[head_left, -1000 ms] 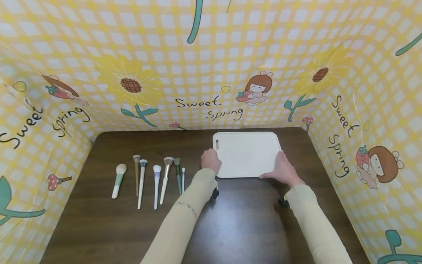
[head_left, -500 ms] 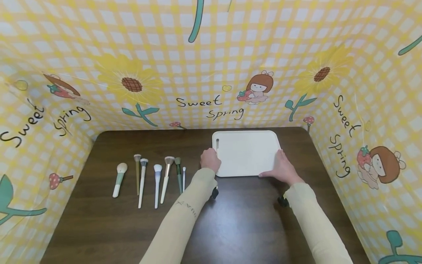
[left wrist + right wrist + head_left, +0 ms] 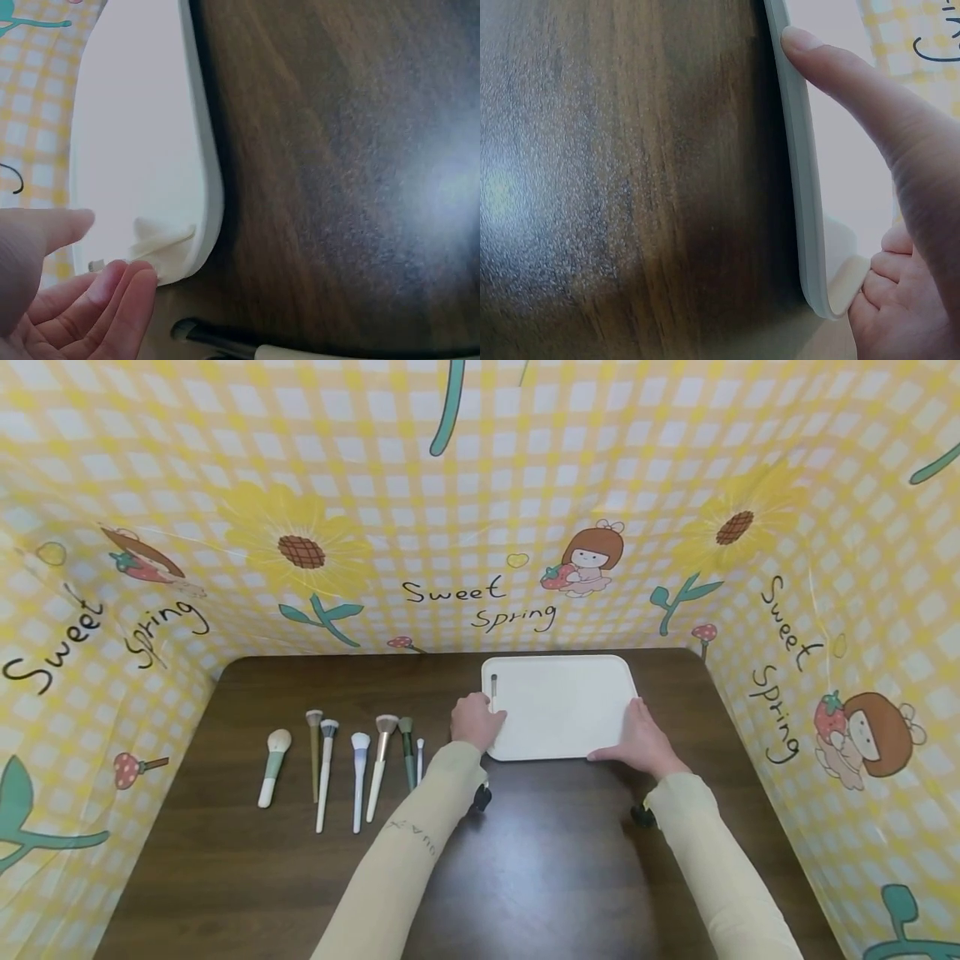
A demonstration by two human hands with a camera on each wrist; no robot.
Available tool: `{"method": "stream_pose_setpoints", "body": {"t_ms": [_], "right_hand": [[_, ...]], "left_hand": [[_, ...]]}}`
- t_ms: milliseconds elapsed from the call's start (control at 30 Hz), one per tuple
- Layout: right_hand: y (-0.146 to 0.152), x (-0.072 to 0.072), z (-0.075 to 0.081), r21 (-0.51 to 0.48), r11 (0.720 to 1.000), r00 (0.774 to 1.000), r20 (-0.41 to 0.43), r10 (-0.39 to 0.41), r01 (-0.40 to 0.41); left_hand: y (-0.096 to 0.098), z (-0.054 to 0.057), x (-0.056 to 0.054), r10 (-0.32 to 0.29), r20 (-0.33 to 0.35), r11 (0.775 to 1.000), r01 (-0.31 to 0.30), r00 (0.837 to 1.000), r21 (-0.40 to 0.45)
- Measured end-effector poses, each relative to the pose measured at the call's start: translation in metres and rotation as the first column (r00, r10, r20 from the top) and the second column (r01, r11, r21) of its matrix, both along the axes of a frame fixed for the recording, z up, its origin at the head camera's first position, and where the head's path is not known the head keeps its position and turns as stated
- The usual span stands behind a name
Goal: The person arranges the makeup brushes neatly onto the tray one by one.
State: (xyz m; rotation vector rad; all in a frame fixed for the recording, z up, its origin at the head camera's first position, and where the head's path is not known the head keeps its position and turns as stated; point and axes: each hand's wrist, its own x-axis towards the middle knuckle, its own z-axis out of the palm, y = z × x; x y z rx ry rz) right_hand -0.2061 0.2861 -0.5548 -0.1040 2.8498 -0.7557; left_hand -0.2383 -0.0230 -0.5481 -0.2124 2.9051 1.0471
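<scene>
A white rectangular tray (image 3: 558,706) lies at the back of the table, right of centre. One small makeup brush (image 3: 493,683) with dark bristles lies along its left end, the lower part of the handle covered by my left hand (image 3: 476,722) in the head view. In the left wrist view, the left thumb (image 3: 67,227) is apart from the fingers, which rest at the tray's end beside the pale brush handle (image 3: 161,241). My right hand (image 3: 647,743) holds the tray's near right corner, its thumb (image 3: 832,64) over the near rim and fingers against the outer side.
Several makeup brushes lie in a loose row on the left, among them a green-and-white fluffy brush (image 3: 273,768) and a white-handled brush (image 3: 378,768). The brown table (image 3: 555,860) is surrounded by yellow checked cloth (image 3: 450,485) at the back and sides.
My left hand has loosened from a fist, its thumb spreading away from the fingers, and shifted slightly left. The brush stays in the tray. My right hand keeps its hold.
</scene>
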Motion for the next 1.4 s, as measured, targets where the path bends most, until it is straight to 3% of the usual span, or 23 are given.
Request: {"method": "stream_pose_setpoints", "body": {"t_ms": [467,800,1033,1233,1400], "right_hand": [[0.002,-0.005,-0.001,0.001,1.000,1.000,-0.001,0.016,-0.016],[0.004,-0.007,-0.003,0.008,1.000,1.000,0.011,0.010,-0.010],[0.002,-0.004,0.000,-0.016,1.000,1.000,0.007,0.006,-0.006],[0.003,-0.001,-0.001,-0.015,1.000,1.000,-0.001,0.003,-0.003],[0.003,0.000,-0.003,-0.023,1.000,1.000,-0.004,0.002,-0.002]], "left_hand": [[-0.019,0.020,0.003,0.034,-0.027,0.993,-0.031,0.999,0.117],[-0.031,0.033,0.012,-0.026,-0.084,0.992,0.036,0.996,0.123],[-0.034,0.035,0.024,-0.076,-0.081,0.991,0.084,0.994,0.105],[-0.037,0.035,0.042,-0.105,-0.052,0.986,0.111,0.993,0.128],[-0.040,0.033,0.058,-0.126,-0.007,0.988,0.126,0.992,0.094]]}}
